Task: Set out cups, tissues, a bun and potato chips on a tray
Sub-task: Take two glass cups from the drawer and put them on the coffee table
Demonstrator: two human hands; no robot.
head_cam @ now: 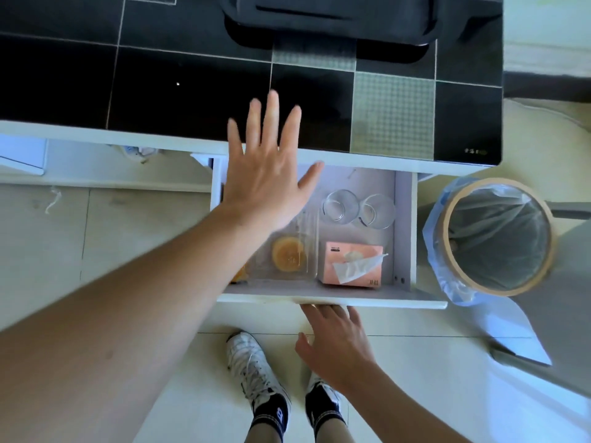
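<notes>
- Drawer (412,231): pulled out from under the table (192,91), white, contents visible from above.
- Left hand (265,177): flat, fingers spread, palm down, grasping nothing; sits above the drawer's 10 o'clock corner and the table edge. Contact w/ table: cannot tell.
- Right hand (335,340): at 6 o'clock of the drawer, fingertips (319,310) at/under the front panel lip, thumb apart; loosely curled, no item held.
- Cups (358,207): two clear glasses, side by side, upright, at the drawer's 1 o'clock area.
- Tissues (351,263): pink box, one sheet sticking out of the top, at 4 o'clock in the drawer, just below the cups.
- Bun (287,254): round, yellow-orange, inside a clear wrapper, at 7 o'clock, just beside the tissues; partly under the left forearm.
- Tray (332,24): dark, on the table at 12 o'clock, well apart from the drawer.
- Bin (499,238): round, lined w/ a blue bag, at 3 o'clock of the drawer, on the floor.
</notes>
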